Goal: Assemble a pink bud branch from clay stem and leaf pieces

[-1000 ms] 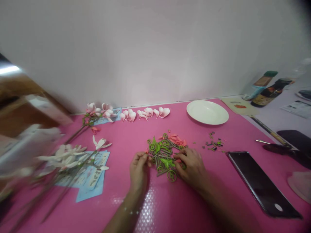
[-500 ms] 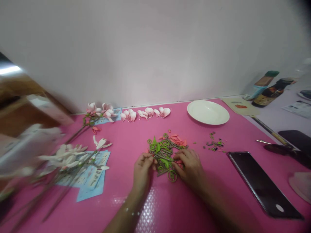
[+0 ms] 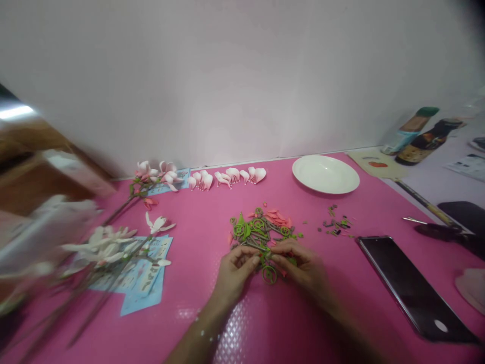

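Note:
My left hand (image 3: pixel 239 264) is closed in a pinch at the near edge of a pile of small plastic flower parts (image 3: pixel 248 230). Thin grey-brown stem pieces show at its fingertips. My right hand (image 3: pixel 299 260) faces it, its thumb and fingers closed on a small green piece (image 3: pixel 267 253). The fingertips of both hands nearly meet there, and the exact shape of what they grip is partly hidden. Green rings, leaves, brown stems and coral petals (image 3: pixel 278 218) make up the pile. A green ring piece (image 3: pixel 269 274) lies just below the fingers.
Pale pink petals (image 3: pixel 231 176) stand in a row along the wall. A white plate (image 3: pixel 326 174) sits back right, with tiny scattered parts (image 3: pixel 337 225) in front. A phone (image 3: pixel 411 285) lies at right. Assembled white flowers (image 3: pixel 108 245) rest on blue bags (image 3: pixel 142 301) at left.
My hands have drawn together over the near side of the pile. The left moved right, and a small green piece now shows between the fingertips.

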A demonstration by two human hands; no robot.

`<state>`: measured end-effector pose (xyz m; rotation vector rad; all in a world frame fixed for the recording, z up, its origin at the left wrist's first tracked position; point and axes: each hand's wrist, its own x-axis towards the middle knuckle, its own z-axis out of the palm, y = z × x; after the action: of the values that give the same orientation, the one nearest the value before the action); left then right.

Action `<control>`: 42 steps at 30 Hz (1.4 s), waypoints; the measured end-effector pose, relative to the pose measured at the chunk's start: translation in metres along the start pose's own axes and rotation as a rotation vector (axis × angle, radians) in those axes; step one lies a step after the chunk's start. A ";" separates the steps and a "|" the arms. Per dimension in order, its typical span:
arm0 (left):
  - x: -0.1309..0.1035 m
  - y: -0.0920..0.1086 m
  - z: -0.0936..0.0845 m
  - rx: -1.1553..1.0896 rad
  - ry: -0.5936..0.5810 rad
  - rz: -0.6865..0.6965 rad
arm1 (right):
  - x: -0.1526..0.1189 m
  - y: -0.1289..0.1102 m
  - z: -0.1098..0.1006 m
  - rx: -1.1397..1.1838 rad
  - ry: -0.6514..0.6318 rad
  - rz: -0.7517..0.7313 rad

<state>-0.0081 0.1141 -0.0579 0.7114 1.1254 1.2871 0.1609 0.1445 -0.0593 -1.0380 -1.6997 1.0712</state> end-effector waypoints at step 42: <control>-0.005 -0.004 -0.002 0.178 -0.110 0.049 | 0.001 -0.011 -0.001 -0.147 -0.062 -0.202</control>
<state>-0.0079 0.1079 -0.0605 0.9361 1.1476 1.1839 0.1592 0.1424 -0.0487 -0.9082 -1.9117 0.8674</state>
